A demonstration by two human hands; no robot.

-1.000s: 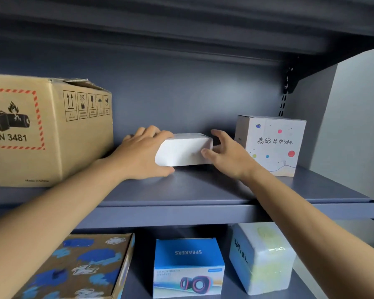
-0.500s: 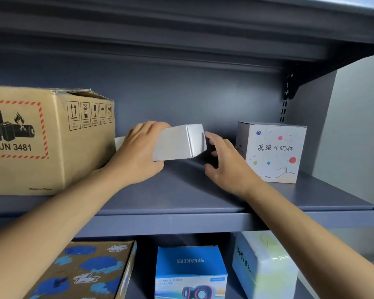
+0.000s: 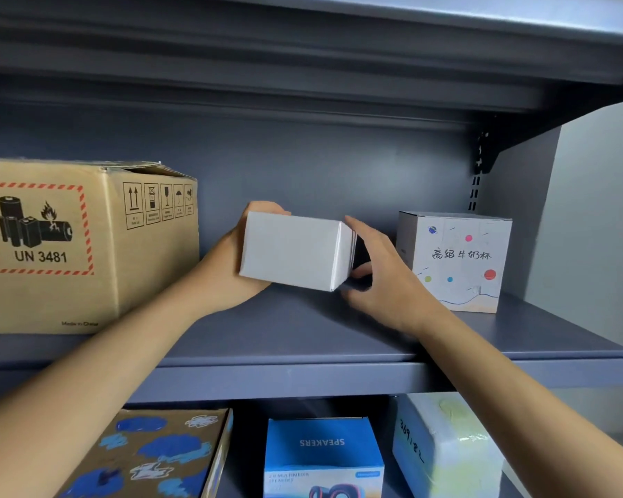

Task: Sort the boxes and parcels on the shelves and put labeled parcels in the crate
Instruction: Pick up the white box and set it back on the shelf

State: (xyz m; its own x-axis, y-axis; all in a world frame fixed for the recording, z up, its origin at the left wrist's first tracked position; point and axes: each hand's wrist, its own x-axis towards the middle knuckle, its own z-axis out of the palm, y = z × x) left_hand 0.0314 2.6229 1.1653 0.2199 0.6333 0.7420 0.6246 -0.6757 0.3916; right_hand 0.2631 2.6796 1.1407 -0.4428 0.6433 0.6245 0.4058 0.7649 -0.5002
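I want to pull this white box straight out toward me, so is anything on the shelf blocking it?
Nothing visible does. The left hand grips the white box, the right hand is at its end, and the cardboard box and cup box stand off to either side.

A pale grey wall (image 3: 601,228) fills the right side; just left, a black slotted upright (image 3: 474,194) carries a bracket (image 3: 484,152).
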